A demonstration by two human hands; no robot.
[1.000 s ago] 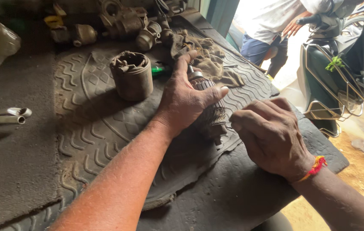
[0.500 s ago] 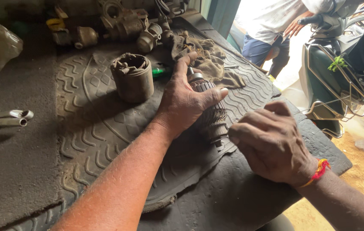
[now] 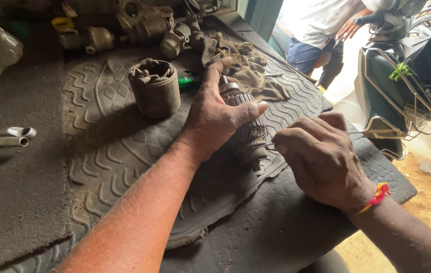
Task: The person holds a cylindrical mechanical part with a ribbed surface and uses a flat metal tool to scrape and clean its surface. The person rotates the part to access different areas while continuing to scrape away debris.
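Right hand [image 3: 321, 167] shifted slightly | pinches thin tool | left hand [image 3: 215, 119] grips armature [image 3: 248, 134] beneath

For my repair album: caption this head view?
Left hand steadies a ribbed armature on a rubber mat while right hand works it with a thin tool.

Taking the grimy cylindrical cup [image 3: 155, 87] as landmark: the ribbed rubber mat [image 3: 109, 151] in front of it, toward the camera, lies bare, broken only by the left forearm crossing it. To the cup's right, the left hand [image 3: 215, 119] lies over the ribbed armature [image 3: 248, 134], with the right hand [image 3: 321, 162] just beyond, closing that side. Behind the cup, a row of metal parts [image 3: 144, 25] and a crumpled rag [image 3: 246, 65] block the way. Well to its left, two metal tubes [image 3: 3, 136] lie on the surface [image 3: 18, 192], with open room around them.
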